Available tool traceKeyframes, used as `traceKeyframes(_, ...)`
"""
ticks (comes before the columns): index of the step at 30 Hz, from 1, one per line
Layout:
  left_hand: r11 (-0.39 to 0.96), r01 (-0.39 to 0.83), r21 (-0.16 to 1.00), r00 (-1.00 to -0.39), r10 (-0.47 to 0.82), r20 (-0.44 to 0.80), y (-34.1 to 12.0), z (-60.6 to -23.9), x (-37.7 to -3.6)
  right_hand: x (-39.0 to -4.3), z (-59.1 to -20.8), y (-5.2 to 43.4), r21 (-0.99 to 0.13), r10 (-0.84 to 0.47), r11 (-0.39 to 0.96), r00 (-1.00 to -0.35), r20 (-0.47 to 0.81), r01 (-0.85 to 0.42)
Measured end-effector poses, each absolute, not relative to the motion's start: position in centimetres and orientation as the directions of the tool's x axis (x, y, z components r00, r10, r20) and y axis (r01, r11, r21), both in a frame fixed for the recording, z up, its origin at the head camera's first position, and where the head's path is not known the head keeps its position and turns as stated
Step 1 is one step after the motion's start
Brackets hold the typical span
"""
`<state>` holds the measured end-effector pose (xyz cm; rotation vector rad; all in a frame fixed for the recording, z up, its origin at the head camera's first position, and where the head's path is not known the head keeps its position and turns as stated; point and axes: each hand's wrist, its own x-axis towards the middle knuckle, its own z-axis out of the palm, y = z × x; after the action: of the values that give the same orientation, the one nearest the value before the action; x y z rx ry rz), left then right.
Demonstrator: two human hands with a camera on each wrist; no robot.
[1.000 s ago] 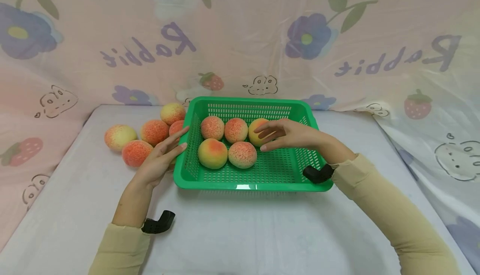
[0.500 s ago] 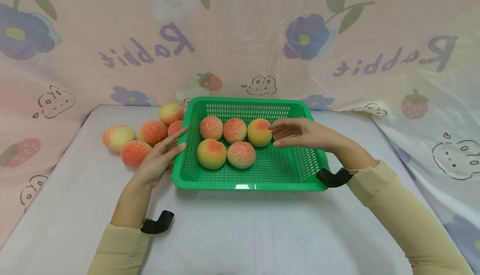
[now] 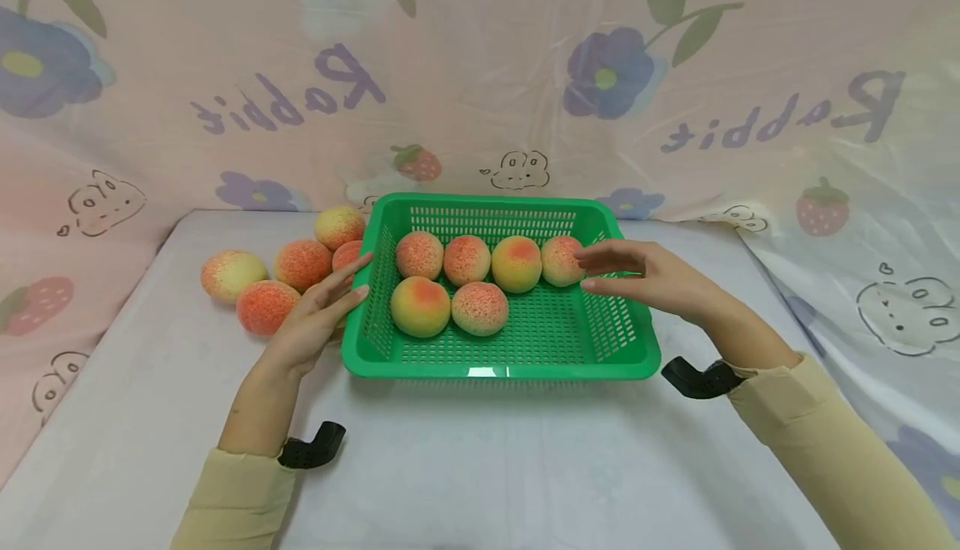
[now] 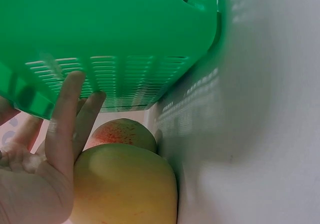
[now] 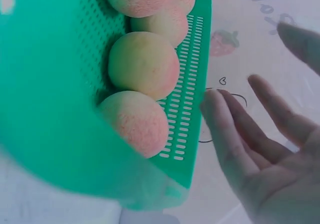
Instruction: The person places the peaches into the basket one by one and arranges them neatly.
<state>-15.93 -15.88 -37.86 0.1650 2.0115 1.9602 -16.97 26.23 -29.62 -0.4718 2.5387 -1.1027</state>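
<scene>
A green slotted basket point(image 3: 615, 342) stands mid-table in the head view with several peaches inside. My left hand point(image 3: 326, 308) lies with straight fingers against the basket's left wall point(image 4: 125, 33), and a yellow peach point(image 4: 125, 184) sits under its palm side. My right hand point(image 3: 630, 273) hovers open over the basket's right side, its fingertips point(image 3: 588, 260) just beside the rightmost peach point(image 3: 561, 260) of the back row. In the right wrist view that hand point(image 5: 250, 134) is spread and holds nothing, with the back-row peaches point(image 5: 142, 63) lined along the far wall.
Several more peaches point(image 3: 264, 307) lie loose on the white table point(image 3: 480, 467) left of the basket. A printed cloth point(image 3: 480, 75) hangs close behind and along the right side.
My right hand has drawn back to the right, away from the back row, and a further peach now shows at the row's right end. The left hand has stayed put.
</scene>
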Motion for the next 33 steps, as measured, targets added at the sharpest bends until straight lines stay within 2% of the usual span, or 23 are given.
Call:
traceKeyframes(10,0.052,-0.124,0.991,-0.94,0.315,-0.134,-16.0,-37.8,-15.8,-14.4,-30.8,27.7,-0.767,-0.203,0.633,-0.978,-0.037,-0.102)
traceKeyframes(16,0.053,-0.116,0.992,-0.941,0.315,-0.127,-16.0,-37.9,-15.8,-13.3,-31.5,28.3,-0.776,-0.074,0.626,-0.997,0.029,-0.069)
traceKeyframes(22,0.05,-0.111,0.993,-0.939,0.32,-0.121,-16.1,-37.9,-15.8,-12.9,-32.7,28.7,-0.785,-0.01,0.619,-0.999,0.043,-0.04)
traceKeyframes(33,0.043,-0.103,0.994,-0.938,0.327,-0.112,-15.9,-38.1,-15.9,-12.4,-33.3,29.4,-0.788,0.008,0.616,-1.0,-0.004,0.008)
